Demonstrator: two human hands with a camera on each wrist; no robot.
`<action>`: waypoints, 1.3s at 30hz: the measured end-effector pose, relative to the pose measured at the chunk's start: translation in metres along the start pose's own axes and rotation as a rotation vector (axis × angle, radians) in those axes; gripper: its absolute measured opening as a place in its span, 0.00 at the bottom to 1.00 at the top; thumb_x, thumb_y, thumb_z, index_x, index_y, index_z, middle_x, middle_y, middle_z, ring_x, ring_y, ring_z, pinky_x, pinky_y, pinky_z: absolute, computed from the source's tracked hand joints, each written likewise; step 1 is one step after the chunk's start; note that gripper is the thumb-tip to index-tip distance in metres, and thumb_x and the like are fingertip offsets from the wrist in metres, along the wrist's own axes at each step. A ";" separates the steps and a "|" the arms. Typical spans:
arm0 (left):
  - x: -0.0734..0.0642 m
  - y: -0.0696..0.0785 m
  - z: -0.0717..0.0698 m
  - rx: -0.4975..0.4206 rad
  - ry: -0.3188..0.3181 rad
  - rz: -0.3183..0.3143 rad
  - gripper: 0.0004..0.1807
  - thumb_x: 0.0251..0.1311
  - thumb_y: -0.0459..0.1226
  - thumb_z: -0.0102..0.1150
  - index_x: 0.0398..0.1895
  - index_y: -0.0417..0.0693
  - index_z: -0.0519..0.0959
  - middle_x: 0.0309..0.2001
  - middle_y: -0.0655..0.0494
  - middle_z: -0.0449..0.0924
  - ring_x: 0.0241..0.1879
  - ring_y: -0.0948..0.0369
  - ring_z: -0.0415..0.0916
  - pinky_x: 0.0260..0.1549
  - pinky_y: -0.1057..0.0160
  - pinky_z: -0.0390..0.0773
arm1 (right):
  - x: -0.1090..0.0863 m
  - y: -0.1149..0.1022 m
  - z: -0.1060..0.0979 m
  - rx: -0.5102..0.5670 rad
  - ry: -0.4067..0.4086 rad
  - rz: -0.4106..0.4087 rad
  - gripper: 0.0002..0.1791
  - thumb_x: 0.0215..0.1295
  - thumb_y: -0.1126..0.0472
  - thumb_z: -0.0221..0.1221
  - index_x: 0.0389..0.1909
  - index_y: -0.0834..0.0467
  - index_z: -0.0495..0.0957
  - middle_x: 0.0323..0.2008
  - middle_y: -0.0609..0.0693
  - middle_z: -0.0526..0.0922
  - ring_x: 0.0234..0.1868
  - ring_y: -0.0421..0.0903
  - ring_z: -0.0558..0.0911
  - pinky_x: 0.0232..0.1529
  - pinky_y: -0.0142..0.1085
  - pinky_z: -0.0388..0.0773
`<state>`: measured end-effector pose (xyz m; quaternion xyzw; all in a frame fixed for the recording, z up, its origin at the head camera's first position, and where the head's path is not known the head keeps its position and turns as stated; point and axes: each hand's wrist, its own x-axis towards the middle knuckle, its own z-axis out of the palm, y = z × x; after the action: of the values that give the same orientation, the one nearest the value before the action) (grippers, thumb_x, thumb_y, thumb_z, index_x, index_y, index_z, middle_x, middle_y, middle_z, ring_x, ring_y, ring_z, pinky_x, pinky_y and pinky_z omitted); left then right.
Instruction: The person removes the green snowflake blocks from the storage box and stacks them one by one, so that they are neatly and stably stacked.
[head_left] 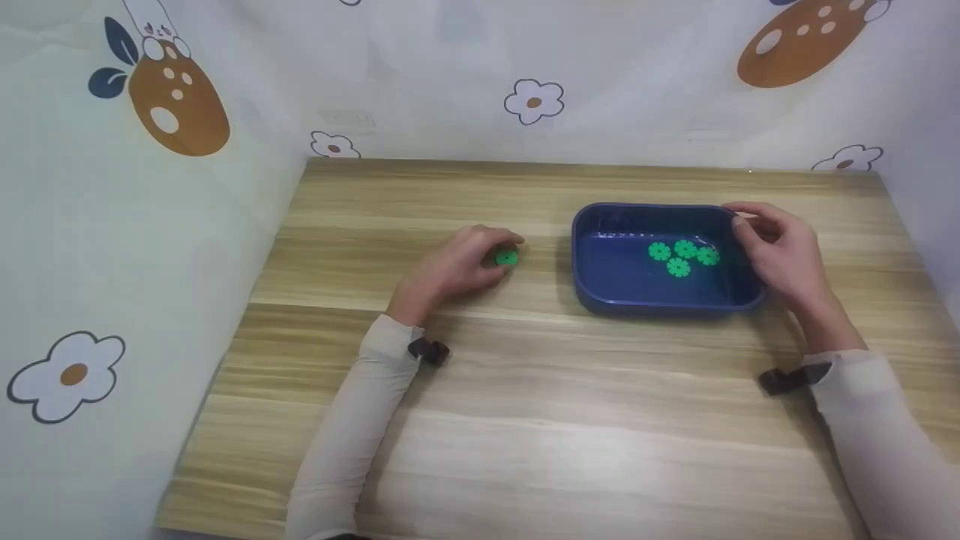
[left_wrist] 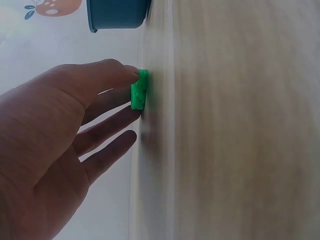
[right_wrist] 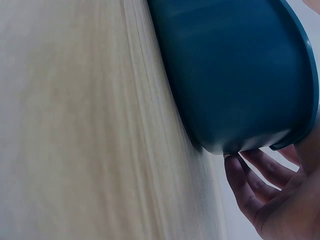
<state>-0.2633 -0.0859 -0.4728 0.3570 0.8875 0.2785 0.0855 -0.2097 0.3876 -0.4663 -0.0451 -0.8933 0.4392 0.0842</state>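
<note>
My left hand [head_left: 469, 262] is low over the table, left of a dark blue plastic tray [head_left: 630, 306]. Thumb and fingers pinch a small green notched disc [head_left: 507, 257]. Seen from the left wrist, that green disc [left_wrist: 139, 90] stands edge-up close to the tabletop, and the lower fingers are spread. Several similar green snowflake-like discs [head_left: 679, 268] lie flat inside the tray, towards its right side. My right hand [head_left: 784, 251] grips the tray's right end, thumb over the rim and fingers outside. In the right wrist view, fingertips [right_wrist: 237, 175] touch the tray's outer wall [right_wrist: 240, 75].
The wood-grain table [head_left: 525, 420] carries the tray right of its middle. A pale patterned cloth [head_left: 450, 82] with flowers and brown fruit rises behind the table and along its left side. Each wrist wears a small black device [head_left: 429, 350].
</note>
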 end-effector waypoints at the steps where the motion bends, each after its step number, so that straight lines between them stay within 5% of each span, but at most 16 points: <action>1: 0.000 0.000 0.000 -0.002 -0.001 0.005 0.24 0.71 0.35 0.68 0.69 0.43 0.81 0.62 0.48 0.87 0.62 0.53 0.84 0.66 0.53 0.82 | 0.000 0.000 0.000 -0.001 0.004 -0.004 0.20 0.81 0.47 0.60 0.66 0.48 0.85 0.51 0.40 0.91 0.46 0.27 0.84 0.47 0.16 0.76; 22: 0.001 -0.001 0.000 -0.019 -0.013 0.003 0.23 0.70 0.34 0.69 0.68 0.41 0.82 0.63 0.46 0.87 0.61 0.53 0.84 0.66 0.53 0.83 | 0.002 0.001 -0.002 -0.020 -0.044 0.053 0.23 0.82 0.45 0.57 0.71 0.47 0.81 0.61 0.53 0.87 0.50 0.29 0.81 0.50 0.15 0.74; 34: 0.001 -0.004 0.002 -0.015 0.014 0.053 0.19 0.69 0.32 0.68 0.62 0.40 0.85 0.58 0.47 0.89 0.58 0.53 0.86 0.63 0.54 0.84 | 0.002 0.002 0.002 0.005 0.002 0.009 0.20 0.81 0.49 0.59 0.67 0.50 0.85 0.46 0.36 0.90 0.44 0.28 0.84 0.46 0.17 0.76; 39: 0.002 -0.004 0.002 -0.011 0.005 0.049 0.18 0.70 0.33 0.68 0.62 0.40 0.85 0.57 0.47 0.89 0.58 0.53 0.86 0.63 0.54 0.84 | 0.002 0.002 0.002 0.001 0.002 0.012 0.21 0.81 0.48 0.59 0.67 0.50 0.85 0.47 0.37 0.90 0.44 0.28 0.84 0.46 0.17 0.76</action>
<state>-0.2660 -0.0860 -0.4764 0.3772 0.8772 0.2865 0.0785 -0.2116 0.3881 -0.4689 -0.0507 -0.8927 0.4402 0.0824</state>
